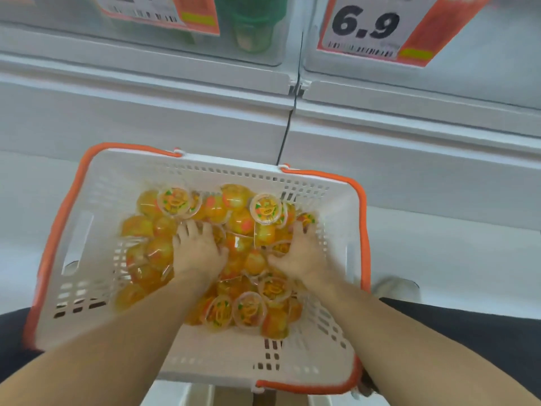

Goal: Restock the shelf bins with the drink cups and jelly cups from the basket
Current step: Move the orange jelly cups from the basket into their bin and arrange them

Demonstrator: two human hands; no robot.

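A white basket point(96, 200) with orange handles sits below me, holding a heap of several orange jelly cups point(243, 221) with printed lids. Both of my hands are down inside it. My left hand point(196, 250) lies palm-down on the middle of the heap, fingers spread over the cups. My right hand point(301, 253) rests on the cups at the right side, fingers curled down among them near the basket wall. Whether either hand has closed on a cup is hidden by the hands themselves. Above, a clear shelf bin point(263, 57) holds a green-lidded drink cup point(251, 27).
White shelf fronts point(146, 112) run across the top, split by a dark vertical gap point(288, 124). Price tags hang on the bins, one reading 6.9 point(366, 27). A pale shoe point(395, 288) shows on the floor right of the basket.
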